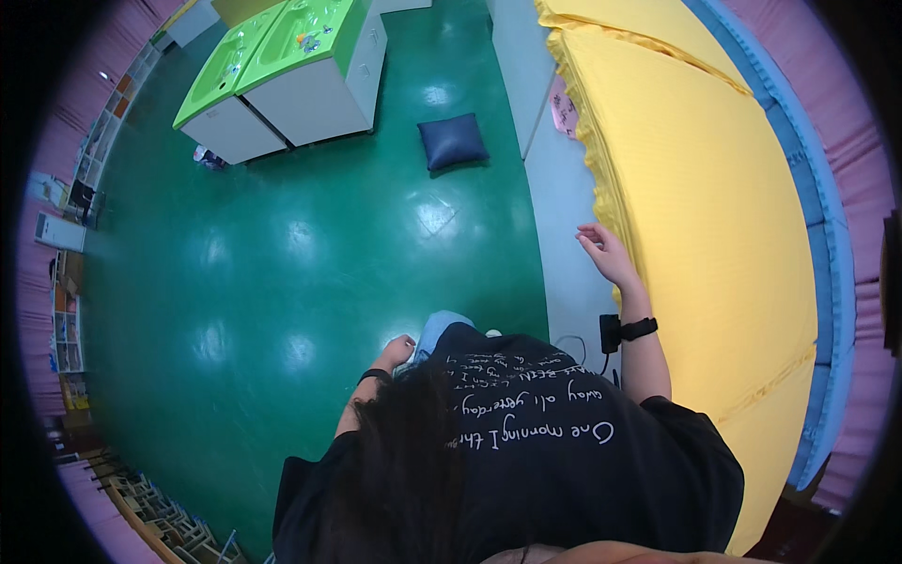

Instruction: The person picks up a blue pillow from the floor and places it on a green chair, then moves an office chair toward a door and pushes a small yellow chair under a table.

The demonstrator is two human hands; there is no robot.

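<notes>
My left hand [399, 350] hangs beside my light blue trousers [442, 329], over the green floor. Its fingers are curled in, and whatever they hold, if anything, is hidden. My right hand [606, 256] is raised next to the ruffled edge of a yellow cloth [695, 188], with its fingers loosely apart and nothing in them. Whether it touches the cloth I cannot tell. A black strap with a small black device [611, 334] and a cable sits around my right wrist.
A dark blue cushion [453, 142] lies on the green floor [329, 244] ahead. White cabinets with green basin tops [282, 66] stand at the far left, a few small items in them. Shelves [70, 329] line the left wall; stacked chairs [169, 517] stand lower left. A pale panel [564, 244] runs below the cloth.
</notes>
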